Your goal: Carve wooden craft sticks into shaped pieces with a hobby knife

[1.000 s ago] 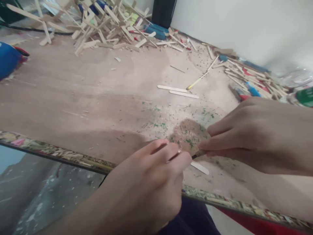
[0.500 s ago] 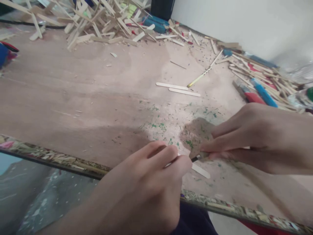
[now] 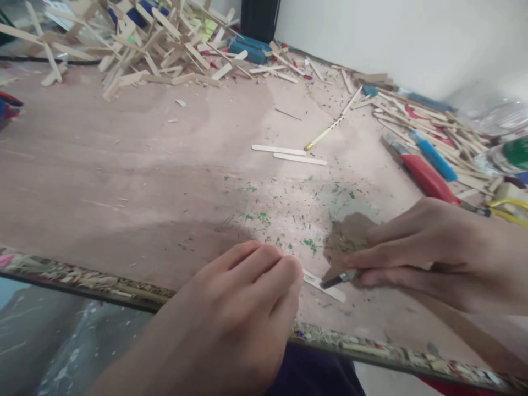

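Observation:
Near the table's front edge lies a pale wooden craft stick (image 3: pixel 335 293), its left part hidden under my left hand (image 3: pixel 243 308). The fingers of that hand are curled and closed over the stick, pressing it on the table. My right hand (image 3: pixel 429 253) is closed in a pinch round a small craft knife (image 3: pixel 340 280). Its dark blade tip touches the stick, just right of my left fingers, beside a small mark in the wood. Most of the knife's handle is hidden in the right hand.
Two more craft sticks (image 3: pixel 278 150) and a pencil (image 3: pixel 325 133) lie farther back. At the right are a red utility knife (image 3: pixel 429 175), a blue cutter (image 3: pixel 435 155) and a stick pile. Joined sticks (image 3: pixel 160 49) stand back left. Green shavings (image 3: pixel 259 217) dot the wooden table (image 3: pixel 103 137).
My right hand has drawn the blade a little away from my left fingers, along the stick, baring a mark in the wood. The view has shifted slightly to the right.

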Demonstrator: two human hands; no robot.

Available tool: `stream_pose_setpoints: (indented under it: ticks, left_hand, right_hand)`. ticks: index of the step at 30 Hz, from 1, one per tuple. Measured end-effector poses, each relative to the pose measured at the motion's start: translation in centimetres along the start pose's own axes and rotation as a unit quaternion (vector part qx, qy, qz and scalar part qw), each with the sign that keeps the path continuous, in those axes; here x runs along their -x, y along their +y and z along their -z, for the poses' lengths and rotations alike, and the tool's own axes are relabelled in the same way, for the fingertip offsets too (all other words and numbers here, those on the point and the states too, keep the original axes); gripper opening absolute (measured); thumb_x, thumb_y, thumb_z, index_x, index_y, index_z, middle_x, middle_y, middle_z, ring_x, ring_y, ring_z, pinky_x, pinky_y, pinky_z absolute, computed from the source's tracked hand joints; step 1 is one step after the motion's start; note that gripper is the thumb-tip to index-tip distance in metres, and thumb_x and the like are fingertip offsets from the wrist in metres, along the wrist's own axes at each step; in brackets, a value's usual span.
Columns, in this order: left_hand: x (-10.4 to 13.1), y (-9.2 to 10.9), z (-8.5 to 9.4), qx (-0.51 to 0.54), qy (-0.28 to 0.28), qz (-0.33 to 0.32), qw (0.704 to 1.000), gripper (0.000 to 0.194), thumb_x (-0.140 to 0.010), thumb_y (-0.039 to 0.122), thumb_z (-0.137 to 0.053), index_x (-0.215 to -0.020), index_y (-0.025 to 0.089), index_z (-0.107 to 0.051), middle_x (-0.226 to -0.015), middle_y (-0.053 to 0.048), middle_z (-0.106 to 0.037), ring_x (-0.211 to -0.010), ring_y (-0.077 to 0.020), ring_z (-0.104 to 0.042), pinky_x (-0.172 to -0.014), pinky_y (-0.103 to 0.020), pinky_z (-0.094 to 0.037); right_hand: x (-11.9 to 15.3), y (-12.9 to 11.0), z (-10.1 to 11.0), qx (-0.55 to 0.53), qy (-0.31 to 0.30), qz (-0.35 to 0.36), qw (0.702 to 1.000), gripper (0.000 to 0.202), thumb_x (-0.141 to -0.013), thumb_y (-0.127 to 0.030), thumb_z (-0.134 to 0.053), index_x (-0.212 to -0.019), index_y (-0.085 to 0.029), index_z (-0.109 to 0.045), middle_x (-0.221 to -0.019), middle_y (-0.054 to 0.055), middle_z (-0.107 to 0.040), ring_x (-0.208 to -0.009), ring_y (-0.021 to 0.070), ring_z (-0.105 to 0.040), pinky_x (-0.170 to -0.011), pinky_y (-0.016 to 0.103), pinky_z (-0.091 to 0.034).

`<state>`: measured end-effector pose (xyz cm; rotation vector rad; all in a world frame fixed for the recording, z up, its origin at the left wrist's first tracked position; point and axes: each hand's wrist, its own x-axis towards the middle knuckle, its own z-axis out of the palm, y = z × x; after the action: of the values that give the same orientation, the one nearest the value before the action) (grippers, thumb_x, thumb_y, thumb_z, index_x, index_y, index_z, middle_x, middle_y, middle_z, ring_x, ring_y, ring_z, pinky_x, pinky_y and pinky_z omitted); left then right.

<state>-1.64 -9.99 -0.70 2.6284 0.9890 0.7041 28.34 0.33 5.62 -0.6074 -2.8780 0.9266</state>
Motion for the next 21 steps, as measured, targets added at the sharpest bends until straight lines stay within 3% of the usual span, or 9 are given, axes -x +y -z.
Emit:
stream_pose_setpoints:
  ticks: [2,7,15,21]
  left_hand:
    - [-0.2,-0.1,0.1,0.007,0.000,0.006,1.000,0.038,-0.118,0.001,-0.047,-0.122,0.010,-0.083,-0.106,-0.007,-0.076,-0.098,-0.0267,-0.072,-0.091,-0.045,-0.069]
    - [-0.9,-0.6,0.3,0.018,-0.016,-0.007,1.000,0.039,-0.121,0.008,-0.043,-0.112,0.012,-0.080,-0.106,-0.009,-0.075,-0.097,-0.0288,-0.071,-0.087,-0.046,-0.070]
    - [-2.3,-1.1,0.6,0.037,-0.037,0.036,0.998,0.035,-0.119,0.004,-0.049,-0.115,0.011,-0.083,-0.105,-0.009,-0.079,-0.089,-0.0280,-0.074,-0.074,-0.045,-0.067]
    - [-2.1,-0.7,0.5,0.059,-0.022,0.079,0.995,0.030,-0.118,0.006,-0.054,-0.116,0.014,-0.083,-0.110,-0.007,-0.082,-0.096,-0.0253,-0.078,-0.086,-0.041,-0.068]
  right_hand:
    - [1.2,-0.2,-0.7,-0.050,0.011,-0.032,0.998,0.026,-0.126,-0.030,-0.064,-0.139,-0.025,-0.086,-0.106,-0.001,-0.090,-0.086,0.0115,-0.086,-0.072,0.020,-0.062]
    - [4.0,-1.4,-2.4,-0.050,0.082,-0.105,0.990,0.035,-0.120,-0.028,-0.072,-0.152,-0.038,-0.082,-0.129,-0.003,-0.091,-0.106,0.0174,-0.090,-0.084,0.021,-0.069]
    - [6.4,-2.5,-4.0,-0.022,0.119,-0.143,0.982,0.044,-0.124,-0.035,-0.057,-0.163,-0.041,-0.074,-0.128,0.002,-0.091,-0.107,0.0272,-0.091,-0.075,0.032,-0.073]
    - [6.1,-2.5,-4.5,0.018,0.106,-0.124,0.986,0.053,-0.122,-0.038,-0.058,-0.175,-0.044,-0.062,-0.122,0.001,-0.093,-0.094,0.0286,-0.091,-0.056,0.036,-0.064]
